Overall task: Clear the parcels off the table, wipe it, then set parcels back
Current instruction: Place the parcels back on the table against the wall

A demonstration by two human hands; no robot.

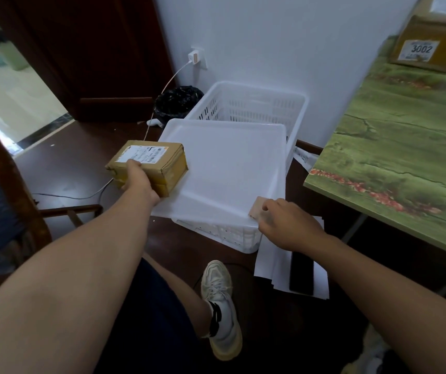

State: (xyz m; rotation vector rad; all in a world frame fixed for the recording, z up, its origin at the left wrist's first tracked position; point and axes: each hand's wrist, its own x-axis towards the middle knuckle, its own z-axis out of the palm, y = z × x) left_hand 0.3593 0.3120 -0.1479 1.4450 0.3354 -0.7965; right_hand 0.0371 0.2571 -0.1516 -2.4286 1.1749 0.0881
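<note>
The left hand [138, 177] reaches forward with the arm almost straight and grips a small brown cardboard parcel [149, 164] from its near side, fingers curled under it and thumb on top beside the white shipping label. The parcel hangs over the left edge of a translucent white lid [230, 168]; whether it touches the lid cannot be told. The lid lies flat across the near part of a white slotted plastic basket [248, 106] on the dark floor, leaving the far part of the basket open.

The right hand [286, 225] is extended lower, palm down, fingers bent around a small pinkish-tan pad [257, 210] held at the lid's near right corner.

To the right stands the table [405, 147], its top covered in a green landscape print, its near corner just beside the basket. 1 larger brown parcel [432, 41], labelled 3002, sits at the table's far end. White sheets of paper [270, 263] with a dark flat object [301, 273] on them lie on the floor below the right hand. A chair frame [6, 168] stands at the left.
</note>
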